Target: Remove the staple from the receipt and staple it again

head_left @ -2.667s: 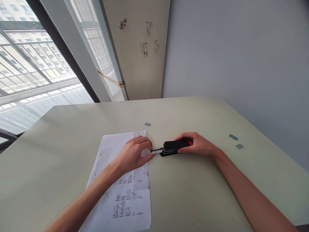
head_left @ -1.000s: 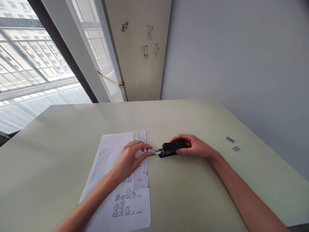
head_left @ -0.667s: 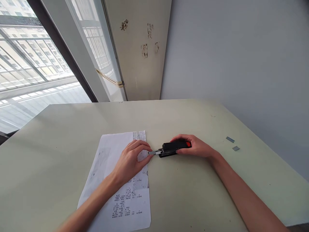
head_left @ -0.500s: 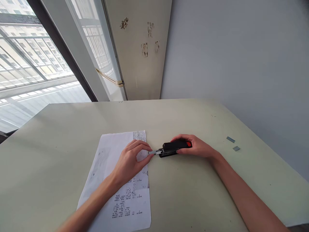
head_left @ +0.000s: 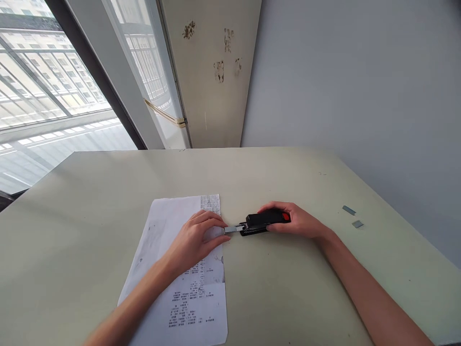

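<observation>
Wall point(head_left: 342, 86) is beyond the stapler, far side. Table point(head_left: 288, 288) under everything; stapler sits on it, mid-table. Paper point(head_left: 169, 221) lies flat just left of the stapler, its right edge near the tray end; thin and limp, so I'd expect it to slide or crease if my forearm drags. My right hand point(head_left: 302, 223) wraps the rear of the stapler, thumb on the near side, fingers over the far side, closed on it. My left hand point(head_left: 192, 240) is over the paper at the stapler's front, finger and thumb a narrow gap apart with the tray end at the tips; can't tell if they bear on it. Stapler point(head_left: 261, 219) itself: black, red patch point(head_left: 286, 216) at the rear; should be stiff, light enough for one hand, best held at the back, clear of the tray. Tray point(head_left: 240, 228) sticks out its front, probably slick metal, best steadied by the sides. Grey strip point(head_left: 230, 230) lies along that; likely brittle if bent, so pinch lightly by the edges. Two loose strips point(head_left: 349, 210) lie well right of the stapler, near each other.
</observation>
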`<state>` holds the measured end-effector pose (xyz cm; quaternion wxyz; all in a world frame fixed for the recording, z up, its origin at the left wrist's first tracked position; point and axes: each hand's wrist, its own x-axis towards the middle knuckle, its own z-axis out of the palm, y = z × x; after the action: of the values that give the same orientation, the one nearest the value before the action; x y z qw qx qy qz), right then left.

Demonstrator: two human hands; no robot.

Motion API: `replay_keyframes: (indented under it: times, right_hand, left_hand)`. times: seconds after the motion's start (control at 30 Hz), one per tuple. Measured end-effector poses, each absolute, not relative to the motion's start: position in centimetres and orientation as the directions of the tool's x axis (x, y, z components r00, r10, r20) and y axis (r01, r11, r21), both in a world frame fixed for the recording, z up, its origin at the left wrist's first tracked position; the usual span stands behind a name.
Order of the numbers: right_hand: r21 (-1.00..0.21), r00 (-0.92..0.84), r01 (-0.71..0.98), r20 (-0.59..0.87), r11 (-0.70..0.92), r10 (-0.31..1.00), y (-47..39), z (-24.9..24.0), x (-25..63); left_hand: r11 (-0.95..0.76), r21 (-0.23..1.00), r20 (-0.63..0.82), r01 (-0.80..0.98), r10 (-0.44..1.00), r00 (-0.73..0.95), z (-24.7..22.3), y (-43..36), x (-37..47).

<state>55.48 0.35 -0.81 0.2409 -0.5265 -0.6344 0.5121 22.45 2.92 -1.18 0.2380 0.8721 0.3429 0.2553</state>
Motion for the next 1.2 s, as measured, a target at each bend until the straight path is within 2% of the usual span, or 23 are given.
replay_keyframes:
  times: [0.2, 0.47, 0.73, 0.97, 1.2]
  right_hand:
    - [-0.900, -0.335, 0.431, -0.224, -0.062, 0.915, 0.2, -0.7, 55.3]
    - [-0.901, -0.345, 0.426, -0.243, -0.079, 0.907, 0.1, -0.6, 55.0]
    - [-0.896, -0.326, 0.442, -0.214, -0.051, 0.921, 0.0, -0.7, 55.2]
    - [-0.932, -0.415, 0.362, -0.185, -0.025, 0.891, -0.7, -0.6, 53.3]
    - [-0.943, -0.410, 0.332, -0.179, -0.036, 0.894, -1.7, -0.9, 51.1]
  left_hand:
    - [-0.648, 0.632, 0.255, 0.426, 0.693, 0.675, -0.9, 3.2, 22.0]
    - [-0.594, 0.647, 0.219, 0.478, 0.746, 0.629, -0.6, 2.7, 22.9]
    - [-0.653, 0.685, 0.202, 0.323, 0.597, 0.777, -0.3, 3.8, 21.3]
    - [-0.655, 0.717, 0.236, 0.238, 0.549, 0.802, -1.0, 3.0, 22.3]
    - [-0.716, 0.638, 0.296, 0.282, 0.567, 0.769, -2.0, 2.7, 23.1]
